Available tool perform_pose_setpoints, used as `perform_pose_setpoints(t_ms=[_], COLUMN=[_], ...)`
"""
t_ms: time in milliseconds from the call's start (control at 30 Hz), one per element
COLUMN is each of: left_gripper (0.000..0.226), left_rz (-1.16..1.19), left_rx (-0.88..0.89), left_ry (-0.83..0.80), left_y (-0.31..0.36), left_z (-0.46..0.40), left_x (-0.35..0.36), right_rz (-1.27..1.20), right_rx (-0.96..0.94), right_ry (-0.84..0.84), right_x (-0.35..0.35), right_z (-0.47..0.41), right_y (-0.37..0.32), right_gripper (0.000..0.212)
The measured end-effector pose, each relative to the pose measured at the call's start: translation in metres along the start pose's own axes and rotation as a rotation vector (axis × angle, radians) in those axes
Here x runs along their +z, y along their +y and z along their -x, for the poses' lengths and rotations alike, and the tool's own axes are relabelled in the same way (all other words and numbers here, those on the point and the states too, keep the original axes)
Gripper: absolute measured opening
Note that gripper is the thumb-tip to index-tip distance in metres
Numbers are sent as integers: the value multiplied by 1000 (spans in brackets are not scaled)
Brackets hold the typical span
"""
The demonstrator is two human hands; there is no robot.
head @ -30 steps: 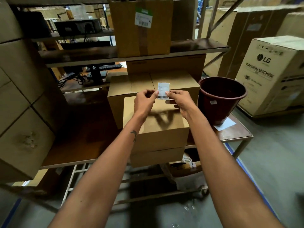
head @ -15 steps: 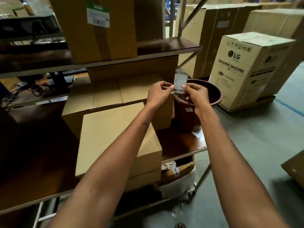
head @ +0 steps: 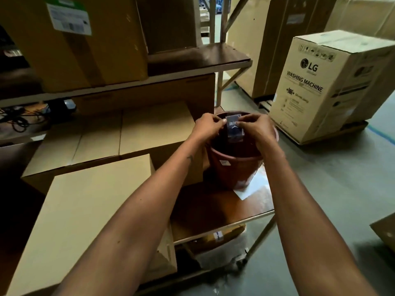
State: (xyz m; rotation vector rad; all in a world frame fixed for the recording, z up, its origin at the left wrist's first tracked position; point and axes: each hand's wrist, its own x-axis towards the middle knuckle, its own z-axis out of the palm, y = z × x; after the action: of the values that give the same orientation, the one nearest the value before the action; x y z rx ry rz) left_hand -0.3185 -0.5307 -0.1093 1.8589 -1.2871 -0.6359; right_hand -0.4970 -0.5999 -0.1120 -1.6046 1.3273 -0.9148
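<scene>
Label [head: 234,128] between both hands' pinching fingertips [head: 223,121].

Washing-machine carton [head: 329,86] set on pallet [head: 333,136] at right; cardboard boxes [head: 85,210] stacked on shelf [head: 205,208]; cables [head: 17,121] tangled at left.

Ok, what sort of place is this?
Most likely a warehouse or stockroom: shelving loaded with plain cardboard boxes, a boxed LG washing machine on a pallet, and a barcode label pinched by the left hand and right hand over a red bucket.
</scene>
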Motion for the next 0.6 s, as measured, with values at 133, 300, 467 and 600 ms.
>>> perform_pose_setpoints(t_ms=[133, 300, 467, 600], left_gripper=[25, 17, 22, 23], left_rz=[-94, -75, -164, -345], left_rx=[-52, -123, -129, -81], left_ry=[23, 113, 59, 12], left_y=[7, 10, 11, 11], left_z=[-8, -19, -23, -23], left_x=[18, 29, 34, 37], right_rz=[-145, -179, -38, 255], right_rx=[94, 107, 92, 33], right_ry=[-129, -158, -112, -9], right_x=[-4, -10, -7, -7], right_z=[-15, -27, -40, -39], right_y=[4, 16, 26, 27], right_gripper=[48, 26, 12, 16])
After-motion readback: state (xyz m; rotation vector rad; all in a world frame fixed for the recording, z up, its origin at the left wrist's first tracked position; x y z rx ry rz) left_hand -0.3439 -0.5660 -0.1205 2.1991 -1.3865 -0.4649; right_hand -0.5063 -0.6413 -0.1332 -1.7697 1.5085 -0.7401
